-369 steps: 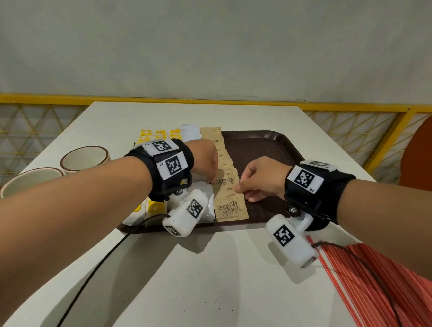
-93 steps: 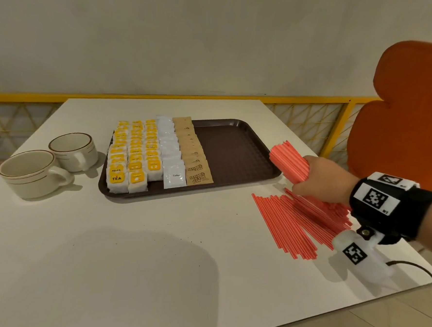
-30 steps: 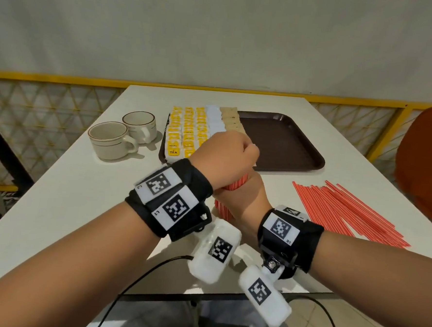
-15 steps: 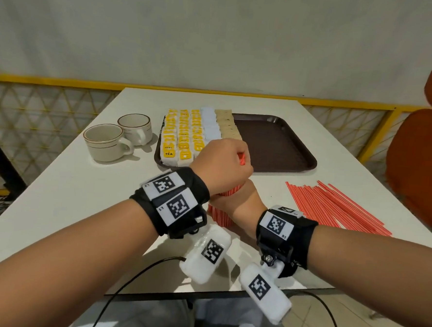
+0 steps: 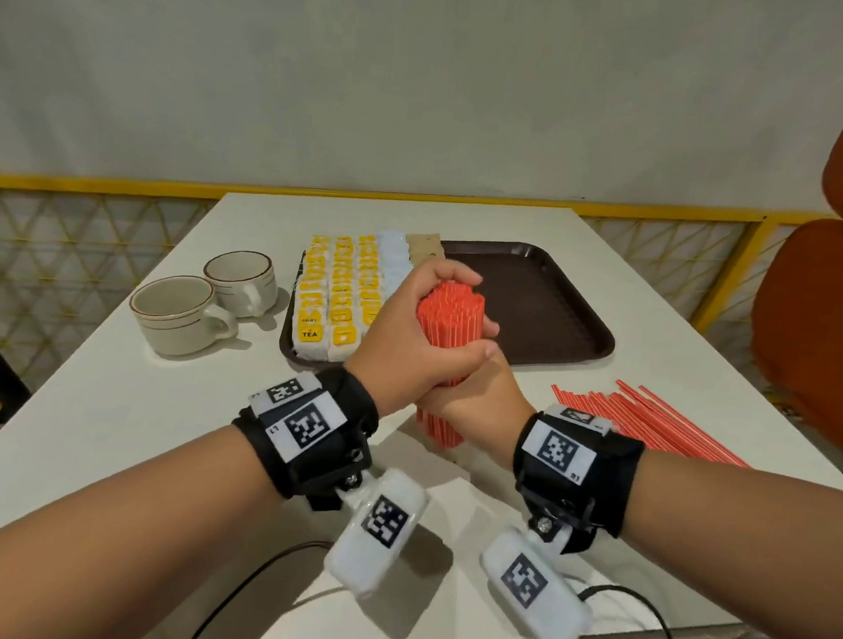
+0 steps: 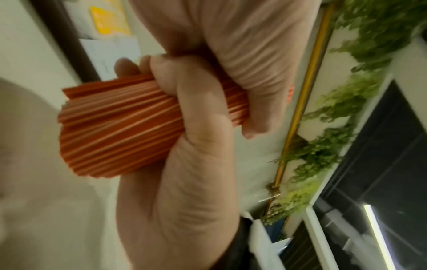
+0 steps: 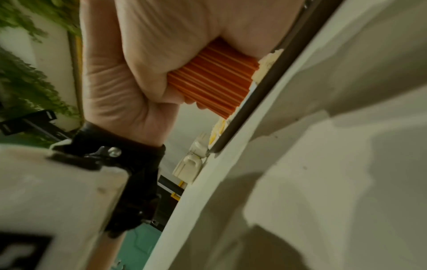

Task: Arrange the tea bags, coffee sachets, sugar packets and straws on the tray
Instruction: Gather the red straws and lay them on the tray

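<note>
Both hands are wrapped round one thick bundle of red plastic straws [image 5: 449,350], which stands upright with its lower ends on the white tabletop [image 5: 108,413] just in front of the dark brown plastic tray [image 5: 548,307]. The left hand [image 5: 411,341] grips the upper half and the right hand [image 5: 473,411] the lower half, directly beneath it. The fingers [image 6: 233,56] of the left hand are curled tight about the bundle, and those of the right hand are clamped on it too, with the straw tips flaring out past the grip.

The step in hand looks like squaring the bundle: tapping its ends level on the tabletop before it goes to the tray. On the tray, the left third is already filled with neat rows of yellow-and-white tea bags [image 5: 334,294], a row of white sachets [image 5: 393,258] and a row of tan paper packets [image 5: 424,248]; the half from centre toward 3 o'clock is bare.

A loose fan of more red straws [image 5: 650,422] lies on the tabletop at about 4 o'clock from the tray, well apart from the bundle.

The next move probably calls for tipping the bundle flat without letting it splay, then laying it in the bare part of the tray parallel to the rows. The loose straws remain to be gathered.
</note>
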`<move>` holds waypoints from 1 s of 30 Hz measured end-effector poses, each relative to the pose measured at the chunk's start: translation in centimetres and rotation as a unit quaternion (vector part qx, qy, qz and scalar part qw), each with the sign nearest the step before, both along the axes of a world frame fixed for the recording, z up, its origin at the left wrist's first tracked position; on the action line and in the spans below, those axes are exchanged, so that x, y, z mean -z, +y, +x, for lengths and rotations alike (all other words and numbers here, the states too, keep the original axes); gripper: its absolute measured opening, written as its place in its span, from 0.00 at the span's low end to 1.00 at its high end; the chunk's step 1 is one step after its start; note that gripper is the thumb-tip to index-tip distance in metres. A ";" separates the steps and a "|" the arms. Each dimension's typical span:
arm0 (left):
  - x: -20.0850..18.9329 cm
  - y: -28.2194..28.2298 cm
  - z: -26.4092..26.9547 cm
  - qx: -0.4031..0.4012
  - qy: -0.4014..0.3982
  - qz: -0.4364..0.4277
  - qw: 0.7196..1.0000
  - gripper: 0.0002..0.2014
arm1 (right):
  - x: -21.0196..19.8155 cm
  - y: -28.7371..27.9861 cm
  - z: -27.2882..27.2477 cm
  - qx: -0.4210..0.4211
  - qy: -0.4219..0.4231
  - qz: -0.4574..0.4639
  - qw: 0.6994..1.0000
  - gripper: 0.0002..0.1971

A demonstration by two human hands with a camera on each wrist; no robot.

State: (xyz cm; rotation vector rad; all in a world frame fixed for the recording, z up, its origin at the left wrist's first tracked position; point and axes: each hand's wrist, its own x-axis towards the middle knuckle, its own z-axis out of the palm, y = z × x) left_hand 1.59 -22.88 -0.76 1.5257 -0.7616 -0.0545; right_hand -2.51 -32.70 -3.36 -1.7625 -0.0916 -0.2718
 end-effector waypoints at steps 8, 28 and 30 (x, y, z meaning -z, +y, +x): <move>1.6 1.1 0.9 0.029 0.130 0.018 0.991 0.22 | 1.4 0.5 0.7 -0.004 0.061 -0.118 0.991 0.10; -3.2 -4.0 5.0 -0.014 0.146 -0.031 0.989 0.12 | -2.8 -2.6 3.0 0.087 0.049 -0.004 0.995 0.13; -3.2 -6.2 6.6 0.012 0.173 -0.002 0.985 0.11 | -3.6 -4.9 5.0 0.090 0.080 0.020 0.993 0.15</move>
